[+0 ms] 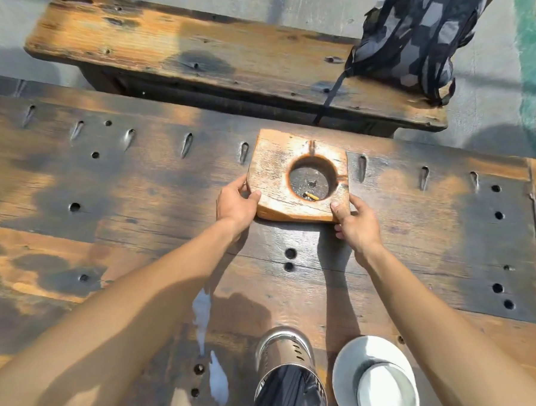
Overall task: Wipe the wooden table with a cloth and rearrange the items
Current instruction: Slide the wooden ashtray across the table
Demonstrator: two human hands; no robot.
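A square wooden ashtray block point(274, 171) with a round hollow holding ash and a cigarette butt point(310, 196) lies near the far edge of the dark, weathered wooden table point(135, 185). My left hand point(234, 203) grips the block's near left corner, thumb on top. On the near right corner, my right hand point(356, 226) holds it the same way. No cloth is in view.
A steel holder point(287, 378) with black chopsticks and a white cup point(375, 380) stand at the near edge. Wet streaks point(204, 318) glisten beside the holder. Beyond the table runs a wooden bench point(190, 51) with a patterned backpack point(416, 36) on its right end.
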